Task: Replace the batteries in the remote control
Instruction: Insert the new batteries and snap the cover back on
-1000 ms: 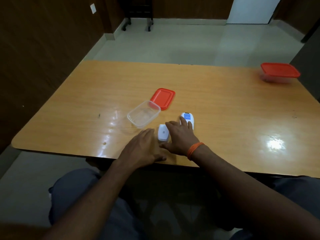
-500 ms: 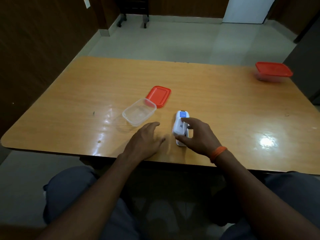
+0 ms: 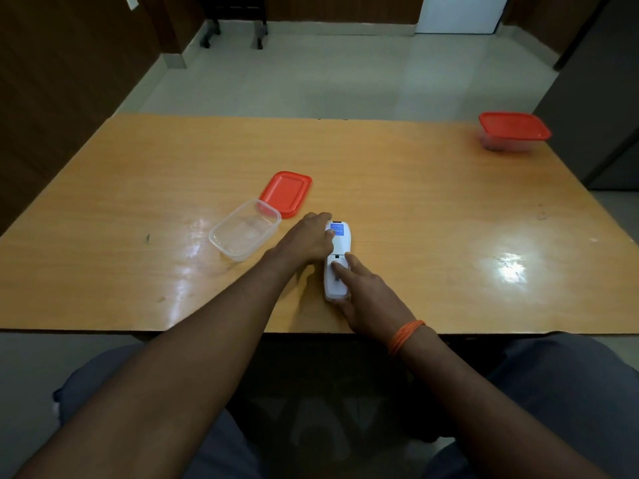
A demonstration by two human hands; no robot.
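Remote [image 3: 342,244] (back up) is gripped at its far end by the left hand [image 3: 309,236], pressed by straight fingers [image 3: 340,270] of the right hand [image 3: 370,302].

white remote control [image 3: 338,262], face-down on table [image 3: 432,209]

A glossy orange wooden surface [image 3: 415,174] catches glare at near right; beyond, pale tiled floor [image 3: 345,70] meets dark wood-panelled walls [image 3: 69,63] and a white door [image 3: 460,12].

Dim interior; bright overhead glare patches on glossy surface [image 3: 511,267]; dark, soft periphery; wide-angle bowing at edges.
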